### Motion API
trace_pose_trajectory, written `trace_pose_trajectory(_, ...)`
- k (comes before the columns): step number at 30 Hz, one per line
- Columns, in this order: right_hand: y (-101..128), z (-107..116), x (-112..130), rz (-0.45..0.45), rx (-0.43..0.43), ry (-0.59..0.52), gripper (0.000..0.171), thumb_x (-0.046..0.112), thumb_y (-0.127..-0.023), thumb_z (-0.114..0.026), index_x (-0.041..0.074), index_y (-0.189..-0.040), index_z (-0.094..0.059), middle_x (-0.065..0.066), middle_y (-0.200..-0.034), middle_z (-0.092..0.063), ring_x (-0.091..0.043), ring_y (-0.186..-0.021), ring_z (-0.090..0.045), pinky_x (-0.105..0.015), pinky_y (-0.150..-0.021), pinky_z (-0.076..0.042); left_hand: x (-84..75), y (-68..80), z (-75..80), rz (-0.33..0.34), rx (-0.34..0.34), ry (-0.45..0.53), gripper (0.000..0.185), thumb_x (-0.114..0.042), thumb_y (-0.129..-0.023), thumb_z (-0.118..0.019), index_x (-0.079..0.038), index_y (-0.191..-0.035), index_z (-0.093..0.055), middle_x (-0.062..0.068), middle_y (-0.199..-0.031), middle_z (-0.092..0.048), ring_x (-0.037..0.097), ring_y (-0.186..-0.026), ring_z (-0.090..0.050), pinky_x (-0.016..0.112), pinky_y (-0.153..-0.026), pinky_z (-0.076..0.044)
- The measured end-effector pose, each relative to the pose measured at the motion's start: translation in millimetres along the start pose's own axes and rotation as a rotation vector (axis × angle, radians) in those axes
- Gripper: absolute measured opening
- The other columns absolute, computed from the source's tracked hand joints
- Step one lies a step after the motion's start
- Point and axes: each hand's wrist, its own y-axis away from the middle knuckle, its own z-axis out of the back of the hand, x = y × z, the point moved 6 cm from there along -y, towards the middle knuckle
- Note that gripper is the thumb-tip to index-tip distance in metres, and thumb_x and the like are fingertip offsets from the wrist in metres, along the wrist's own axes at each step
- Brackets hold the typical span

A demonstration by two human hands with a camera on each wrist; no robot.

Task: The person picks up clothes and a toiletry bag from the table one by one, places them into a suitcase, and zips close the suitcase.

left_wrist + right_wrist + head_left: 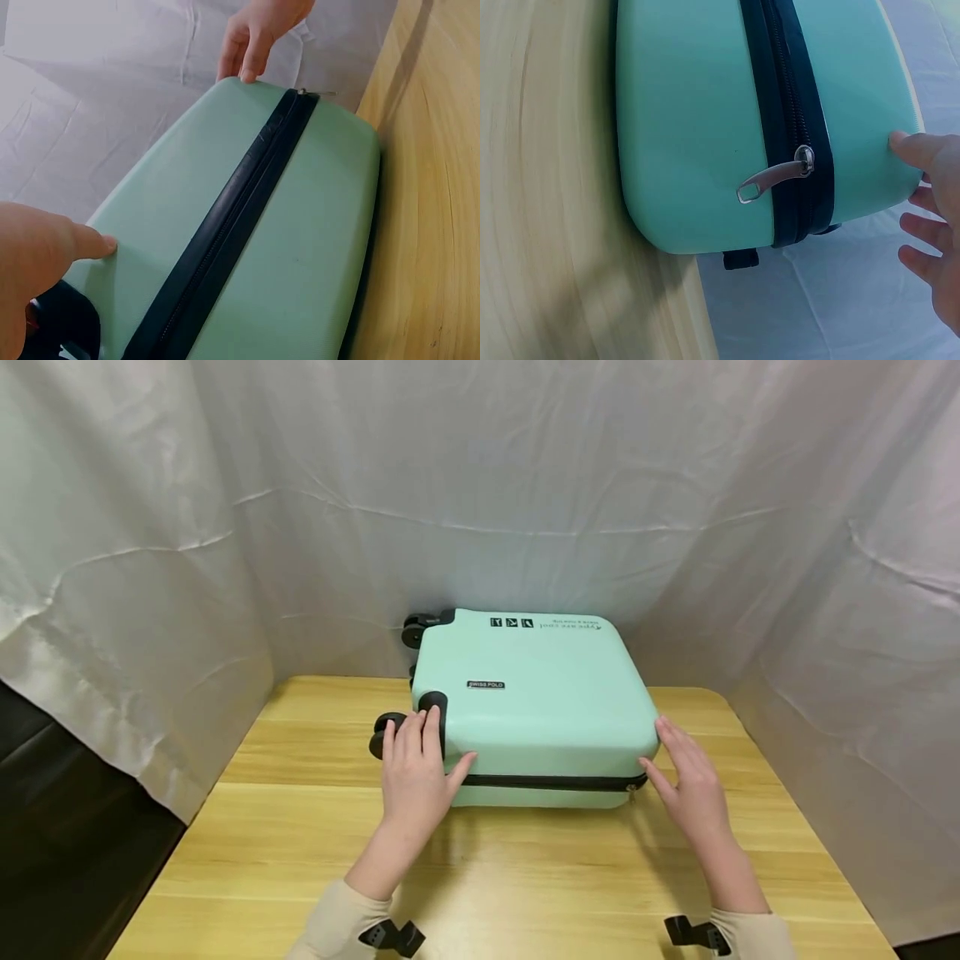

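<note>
A mint-green hard-shell suitcase (547, 710) lies flat on the table, its wheels pointing left. My left hand (415, 777) rests on its near left corner by a black corner guard, fingers extended over the top and thumb on the front side. At the near right corner, my right hand (693, 785) touches the shell with fingers spread and fairly straight. Between the hands a black zipper (217, 232) runs along the near side. Its metal zipper pull (772, 180) hangs at the right end, below the right hand's thumb.
Black wheels (386, 735) stick out at the suitcase's left end. The wooden table (540, 877) spreads in front and to both sides. Grey-white curtains (495, 485) hang close behind the suitcase and around the table.
</note>
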Motion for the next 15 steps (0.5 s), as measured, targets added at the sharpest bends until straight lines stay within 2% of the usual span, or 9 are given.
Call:
trace_pose_trajectory(5,-0.5,-1.6,-2.0,-0.019,0.027,0.011,0.070,0.006,-0.074,-0.077,0.000,-0.139,-0.050,-0.023,-0.138,-0.054,-0.044,-0.124,-0.052,-0.022,-0.121,-0.020,5.3,-2.6,-1.7,-0.026,0.015,0.031,0.078,-0.051,-0.074,-0.080,0.001,-0.128,-0.057,0.020,-0.116,-0.063,0.035,-0.110,-0.060,0.056,-0.106,-0.042)
trace_pose_trajectory(8,0.1,-2.0,-2.2,-0.020,0.032,0.015,0.070,0.008,-0.076,-0.077,0.000,-0.140,-0.049,-0.023,-0.139,-0.054,-0.044,-0.124,-0.051,-0.032,-0.120,-0.027,10.9,-6.3,-1.8,-0.051,0.018,0.065,0.074,-0.050,-0.073,-0.081,-0.001,-0.125,-0.060,0.018,-0.111,-0.064,0.035,-0.105,-0.060,0.058,-0.105,-0.041)
trace_pose_trajectory(10,0.7,-2.0,-2.3,-0.017,0.029,0.008,0.068,0.010,-0.079,-0.076,0.001,-0.141,-0.049,-0.022,-0.140,-0.054,-0.044,-0.124,-0.051,-0.035,-0.119,-0.029,15.1,-8.6,-2.2,-0.071,0.027,0.078,0.072,-0.049,-0.073,-0.082,-0.002,-0.123,-0.061,0.016,-0.108,-0.064,0.036,-0.104,-0.060,0.060,-0.105,-0.041)
trace_pose_trajectory(13,1.5,-0.6,-3.2,-0.021,0.017,-0.025,0.066,0.010,-0.080,-0.076,0.002,-0.140,-0.050,-0.022,-0.140,-0.054,-0.044,-0.124,-0.051,-0.032,-0.119,-0.029,22.3,-12.2,-1.6,-0.096,0.046,0.081,0.072,-0.051,-0.071,-0.082,-0.004,-0.121,-0.062,0.016,-0.107,-0.065,0.037,-0.105,-0.058,0.061,-0.105,-0.039)
trace_pose_trajectory(15,2.4,0.7,-4.9,-0.040,0.012,-0.053,0.064,0.007,-0.079,-0.076,0.003,-0.139,-0.052,-0.022,-0.139,-0.055,-0.044,-0.124,-0.051,-0.023,-0.119,-0.026,27.6,-15.1,-1.1,-0.107,0.061,0.075,0.072,-0.054,-0.071,-0.081,-0.004,-0.120,-0.062,0.016,-0.109,-0.065,0.037,-0.108,-0.057,0.061,-0.106,-0.037)
